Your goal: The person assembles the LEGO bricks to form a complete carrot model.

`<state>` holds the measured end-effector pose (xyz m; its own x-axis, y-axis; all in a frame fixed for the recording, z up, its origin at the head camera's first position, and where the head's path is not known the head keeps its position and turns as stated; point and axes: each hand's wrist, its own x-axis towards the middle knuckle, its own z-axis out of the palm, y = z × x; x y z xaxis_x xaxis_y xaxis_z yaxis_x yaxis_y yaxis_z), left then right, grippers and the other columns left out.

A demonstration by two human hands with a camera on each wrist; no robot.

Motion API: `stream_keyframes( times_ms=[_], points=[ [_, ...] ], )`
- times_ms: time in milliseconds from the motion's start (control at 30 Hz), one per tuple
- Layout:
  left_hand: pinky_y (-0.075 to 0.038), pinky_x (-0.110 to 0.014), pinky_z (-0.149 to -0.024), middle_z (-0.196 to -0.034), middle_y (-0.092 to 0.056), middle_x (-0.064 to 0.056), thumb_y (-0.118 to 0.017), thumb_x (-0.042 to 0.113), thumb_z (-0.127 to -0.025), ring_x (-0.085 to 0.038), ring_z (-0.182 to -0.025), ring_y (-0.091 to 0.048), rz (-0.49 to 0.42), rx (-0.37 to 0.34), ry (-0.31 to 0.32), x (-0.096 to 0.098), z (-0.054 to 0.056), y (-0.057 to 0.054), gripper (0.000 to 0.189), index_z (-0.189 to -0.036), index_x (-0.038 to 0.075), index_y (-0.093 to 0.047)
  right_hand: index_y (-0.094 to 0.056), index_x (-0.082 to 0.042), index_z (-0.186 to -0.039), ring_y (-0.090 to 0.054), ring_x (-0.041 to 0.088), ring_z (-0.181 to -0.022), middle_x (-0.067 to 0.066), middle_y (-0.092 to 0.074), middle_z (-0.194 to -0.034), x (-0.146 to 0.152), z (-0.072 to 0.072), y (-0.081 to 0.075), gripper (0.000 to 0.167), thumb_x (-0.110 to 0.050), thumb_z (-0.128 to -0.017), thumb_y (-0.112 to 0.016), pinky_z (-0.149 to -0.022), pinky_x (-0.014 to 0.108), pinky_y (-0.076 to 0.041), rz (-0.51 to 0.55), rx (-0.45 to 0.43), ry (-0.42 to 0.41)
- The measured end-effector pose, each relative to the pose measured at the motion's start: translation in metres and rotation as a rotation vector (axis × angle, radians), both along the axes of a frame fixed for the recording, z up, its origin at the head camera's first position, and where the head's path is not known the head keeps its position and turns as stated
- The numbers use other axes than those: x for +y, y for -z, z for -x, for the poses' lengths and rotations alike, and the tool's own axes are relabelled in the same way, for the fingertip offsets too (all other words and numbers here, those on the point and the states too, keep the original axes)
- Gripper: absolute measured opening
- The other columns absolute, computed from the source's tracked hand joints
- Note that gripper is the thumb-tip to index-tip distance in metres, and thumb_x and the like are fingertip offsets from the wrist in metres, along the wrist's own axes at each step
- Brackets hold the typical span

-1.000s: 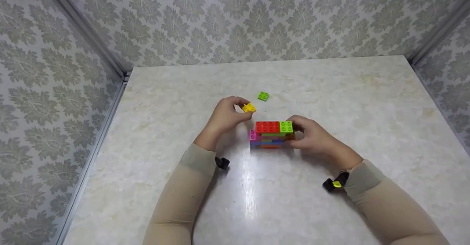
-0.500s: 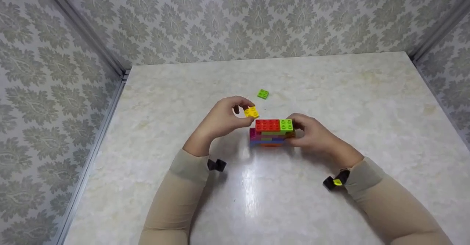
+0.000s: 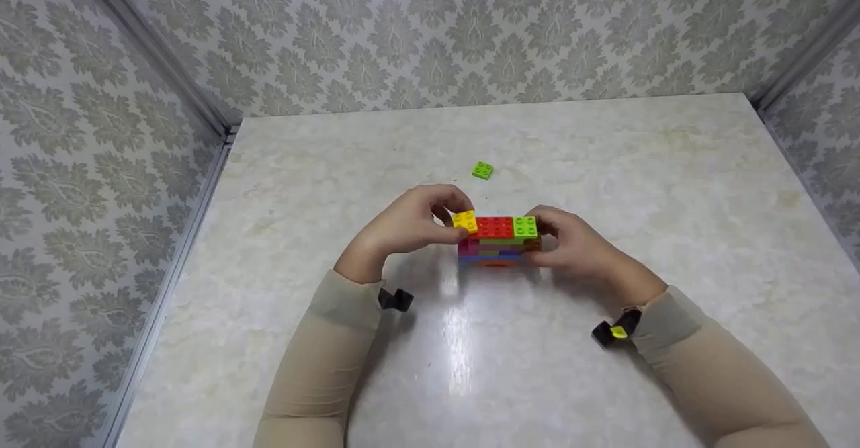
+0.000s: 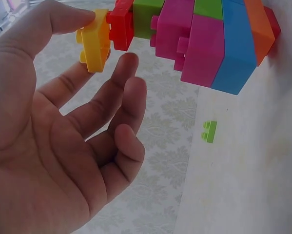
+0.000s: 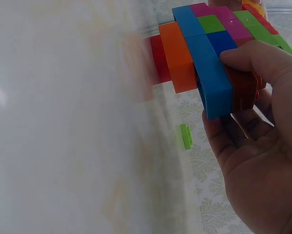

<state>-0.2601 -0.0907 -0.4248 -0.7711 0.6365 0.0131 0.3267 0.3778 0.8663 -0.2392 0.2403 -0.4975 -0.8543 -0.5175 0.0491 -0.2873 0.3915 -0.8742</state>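
Between thumb and index finger, my left hand (image 3: 420,219) pinches a small yellow building brick (image 3: 464,221). The brick sits over the left end of a red brick (image 3: 496,227), the top layer of a many-coloured stack. In the left wrist view the yellow brick (image 4: 94,41) is right at the red one's studs; the other fingers are spread below. My right hand (image 3: 574,243) grips the right end of the brick stack (image 3: 497,252), its thumb on the near side. In the right wrist view blue, orange and brown bricks of the stack (image 5: 211,73) show, standing upright on a narrower red base.
A loose lime green brick (image 3: 482,170) lies on the pale marbled table (image 3: 322,166) behind the stack. Patterned wall panels (image 3: 430,38) stand along the back and both sides. Each wrist carries a small black camera (image 3: 396,299).
My left hand has brought the yellow brick right and toward me, from left of the stack to over the red brick's left end. The right hand stays on the stack.
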Motion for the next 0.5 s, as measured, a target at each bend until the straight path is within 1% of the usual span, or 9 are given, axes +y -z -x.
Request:
stream_keyframes(
  times_ms=[100, 267, 500],
  points=[
    [-0.062, -0.047, -0.102, -0.124, -0.078, -0.007, -0.084, 0.017, -0.096, -0.03, -0.109, -0.074, 0.003, -0.016, -0.003, 0.0008, -0.0006, 0.0002, 0.027, -0.122, 0.015, -0.079, -0.07, -0.004, -0.127, -0.068, 0.016, -0.12, 0.007, -0.072, -0.131, 0.0, 0.0004, 0.0002, 0.037, -0.002, -0.094, -0.087, -0.109, 0.02, -0.051, -0.005, 0.005, 0.0],
    [-0.063, -0.041, -0.093, -0.125, -0.077, -0.007, -0.082, 0.018, -0.094, -0.03, -0.104, -0.076, 0.036, -0.037, -0.025, 0.0031, -0.0022, 0.0007, 0.029, -0.124, 0.018, -0.078, -0.07, -0.003, -0.128, -0.068, 0.015, -0.12, 0.008, -0.072, -0.131, -0.0009, 0.0004, 0.0, 0.038, -0.002, -0.094, -0.087, -0.11, 0.019, -0.051, -0.004, 0.006, -0.002],
    [-0.059, -0.036, -0.084, -0.124, -0.075, -0.008, -0.078, 0.016, -0.091, -0.039, -0.098, -0.074, 0.026, -0.041, -0.035, 0.0087, -0.0049, 0.002, 0.031, -0.121, 0.02, -0.077, -0.069, -0.003, -0.128, -0.067, 0.014, -0.12, 0.006, -0.071, -0.13, -0.0007, 0.0001, 0.0, 0.039, 0.0, -0.093, -0.087, -0.111, 0.018, -0.049, 0.006, -0.008, 0.003]
  ],
)
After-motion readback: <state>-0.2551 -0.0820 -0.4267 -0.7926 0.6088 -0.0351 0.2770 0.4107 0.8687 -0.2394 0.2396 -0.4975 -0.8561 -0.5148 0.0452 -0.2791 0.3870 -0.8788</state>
